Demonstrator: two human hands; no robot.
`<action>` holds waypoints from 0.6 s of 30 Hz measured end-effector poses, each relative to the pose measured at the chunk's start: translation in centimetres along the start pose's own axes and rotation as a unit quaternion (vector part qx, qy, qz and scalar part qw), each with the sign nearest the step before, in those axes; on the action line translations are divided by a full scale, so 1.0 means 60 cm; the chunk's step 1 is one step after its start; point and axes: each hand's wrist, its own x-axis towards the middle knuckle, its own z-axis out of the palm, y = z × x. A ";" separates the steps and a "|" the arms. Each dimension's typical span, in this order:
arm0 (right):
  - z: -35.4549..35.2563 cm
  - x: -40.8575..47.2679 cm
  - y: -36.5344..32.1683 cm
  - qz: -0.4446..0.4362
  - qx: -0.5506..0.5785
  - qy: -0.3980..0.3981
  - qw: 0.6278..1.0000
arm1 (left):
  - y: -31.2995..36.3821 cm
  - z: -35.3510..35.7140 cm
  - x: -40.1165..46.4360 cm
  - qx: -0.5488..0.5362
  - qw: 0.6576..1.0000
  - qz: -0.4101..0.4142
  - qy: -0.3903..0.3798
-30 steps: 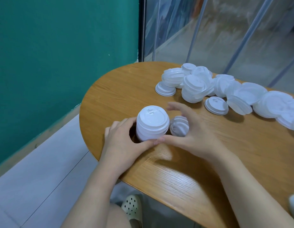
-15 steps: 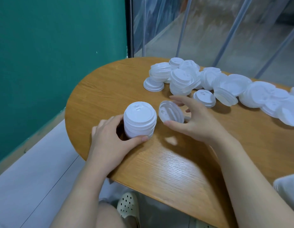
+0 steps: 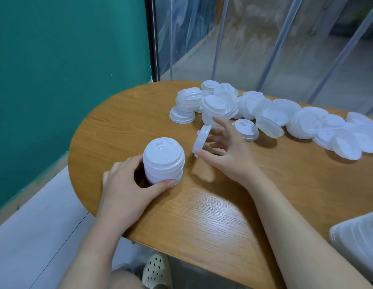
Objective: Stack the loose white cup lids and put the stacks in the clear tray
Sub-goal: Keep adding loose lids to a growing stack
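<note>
Head view: left hand [image 3: 127,190] curled round a ribbed stack of white lids [image 3: 163,160], smooth plastic, upright on the glossy wood-grain surface [image 3: 212,215] near its rounded end. Right hand [image 3: 229,155] just beside, pinching a single thin round lid [image 3: 201,138] on edge between thumb and fingers, blurred. Beyond, strewn across the far side, a heap of loose lids [image 3: 265,115], domed and rimmed, some nested, some tipped. Pale translucent object [image 3: 360,240] at the right edge, too cropped to identify. Perforated cream shoe [image 3: 156,270] below on grey floor.
</note>
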 end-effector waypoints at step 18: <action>-0.038 -0.001 -0.014 0.046 -0.206 -0.071 0.975 | 0.018 -0.010 -0.009 -0.071 0.997 -0.024 -0.007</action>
